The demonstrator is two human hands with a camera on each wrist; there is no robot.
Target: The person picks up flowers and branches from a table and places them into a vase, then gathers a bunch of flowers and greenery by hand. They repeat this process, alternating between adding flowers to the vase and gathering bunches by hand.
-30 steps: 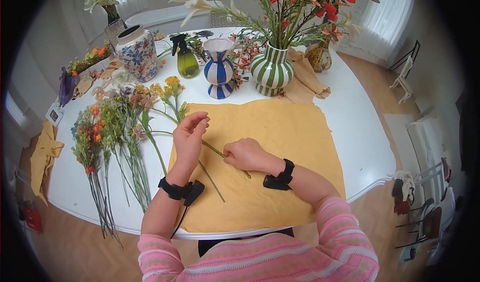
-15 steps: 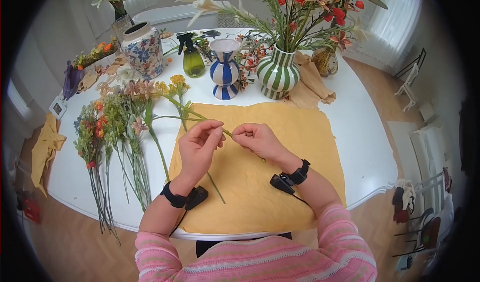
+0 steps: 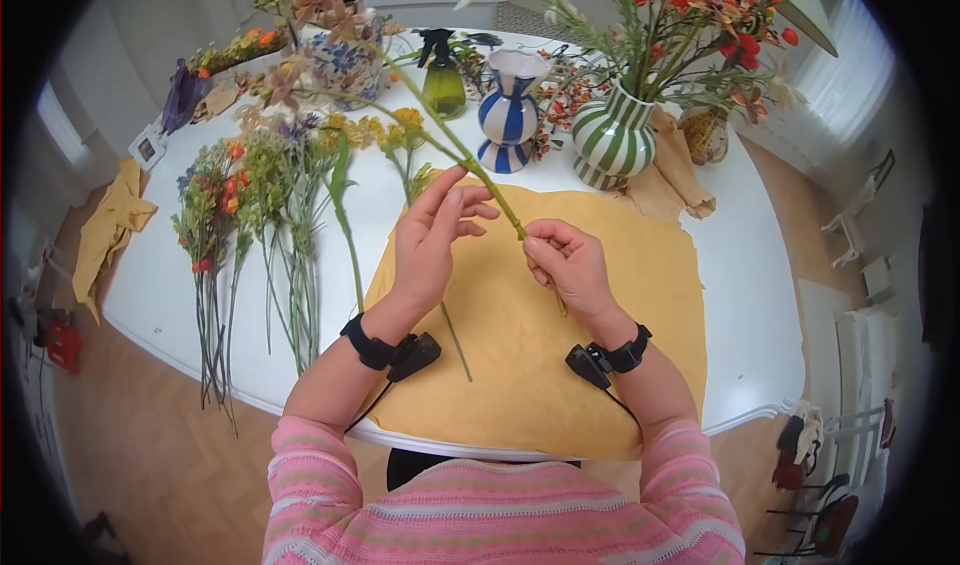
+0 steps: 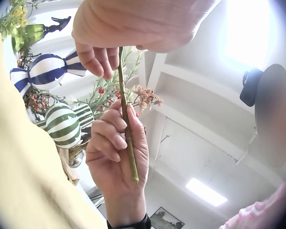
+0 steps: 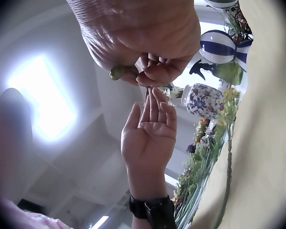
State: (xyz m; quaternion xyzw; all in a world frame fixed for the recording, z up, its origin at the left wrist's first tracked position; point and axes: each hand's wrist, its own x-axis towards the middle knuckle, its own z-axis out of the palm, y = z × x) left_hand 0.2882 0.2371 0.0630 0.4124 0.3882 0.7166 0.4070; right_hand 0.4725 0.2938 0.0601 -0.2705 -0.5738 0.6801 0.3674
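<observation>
My right hand (image 3: 572,270) pinches a thick green flower stem (image 3: 497,197) near its lower end, between thumb and fingers. The stem slants up and away to the left and branches, with dusty-pink blooms (image 3: 322,7) overlapping the floral-patterned vase in the head view. My left hand (image 3: 430,240) is raised beside the stem, its fingers loosely extended and the index fingertip right at it. In the left wrist view, the cut end of the stem (image 4: 134,169) crosses the right palm. Beneath both hands lies yellow wrapping paper (image 3: 540,385). A yellow-flowered stem (image 3: 457,340) rests partly on the paper.
Bunches of artificial flowers (image 3: 285,205) lie on the white table (image 3: 150,275) at left. Along the back stand the floral vase (image 3: 350,70), a green spray bottle (image 3: 443,90), a blue-striped vase (image 3: 508,115) and a green-striped vase (image 3: 615,140) full of tall stems.
The right hand has lifted the stem off the table, and its blooms have risen up and away. The left hand has come up alongside the stem with its fingers spreading. The head view has shifted.
</observation>
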